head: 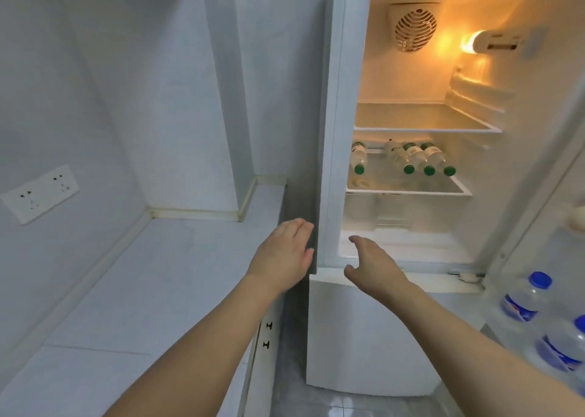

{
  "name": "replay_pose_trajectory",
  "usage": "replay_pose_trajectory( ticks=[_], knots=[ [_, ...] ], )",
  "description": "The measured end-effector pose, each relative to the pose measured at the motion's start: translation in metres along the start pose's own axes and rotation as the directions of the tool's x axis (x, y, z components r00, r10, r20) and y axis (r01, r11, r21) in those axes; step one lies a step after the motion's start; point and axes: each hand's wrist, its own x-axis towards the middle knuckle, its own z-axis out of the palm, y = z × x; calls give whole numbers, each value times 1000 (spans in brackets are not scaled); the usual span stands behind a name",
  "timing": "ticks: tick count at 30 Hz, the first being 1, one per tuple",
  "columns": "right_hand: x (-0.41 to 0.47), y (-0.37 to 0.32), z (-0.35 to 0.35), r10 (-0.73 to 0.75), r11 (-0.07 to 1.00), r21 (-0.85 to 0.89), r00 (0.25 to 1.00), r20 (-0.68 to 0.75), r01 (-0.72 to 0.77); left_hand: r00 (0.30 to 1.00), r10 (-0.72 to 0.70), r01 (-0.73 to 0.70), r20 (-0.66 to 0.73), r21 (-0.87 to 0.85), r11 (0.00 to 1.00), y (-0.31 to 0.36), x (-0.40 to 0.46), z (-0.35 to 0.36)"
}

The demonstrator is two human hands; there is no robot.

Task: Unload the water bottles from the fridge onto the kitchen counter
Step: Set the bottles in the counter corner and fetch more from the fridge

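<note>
Green-capped bottles (408,157), four, lie on the fridge (329,131) middle shelf (405,192), right of centre; both hands' fingers (297,230) spread, holding nothing.

A white double wall socket (39,193) sits on the tiled wall (133,68) at the left. Below the worktop edge, two small dark knobs (267,334) show on a cupboard front, one above the other. The floor (348,405) beneath is glossy grey tile. A pale rounded object (576,217) rests at the far right edge, too blurred to identify.
</note>
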Motion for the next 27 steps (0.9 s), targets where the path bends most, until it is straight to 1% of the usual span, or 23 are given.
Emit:
replay_pose_trajectory(
  ticks=[3,5,9,13,17,19,21,24,27],
  knots=[
    [20,19,-17,39,999,-13,999,-27,-40,996,88,-88,8,-16,996,14,39,7],
    [36,35,-32,76,997,-5,995,-72,-76,988,151,-150,19,-42,988,24,67,14],
    [67,64,-60,133,991,36,978,-159,-129,977,211,-209,29,-68,976,44,118,27],
    [101,92,-85,167,985,71,963,-212,-155,969,234,-231,77,-51,972,59,170,44],
    [144,119,-102,204,977,104,948,-243,-184,966,222,-219,129,-42,975,69,224,68],
    [164,130,-109,224,973,123,940,-257,-198,973,183,-176,139,-59,983,73,249,80],
    [190,144,-116,243,967,145,934,-261,-211,984,96,-84,148,-91,992,77,278,94],
    [231,164,-120,280,951,205,926,-252,-232,975,-106,139,197,-164,977,77,321,113],
    [269,179,-118,317,929,272,918,-237,-251,924,-295,353,243,-246,902,68,356,134]
  ],
)
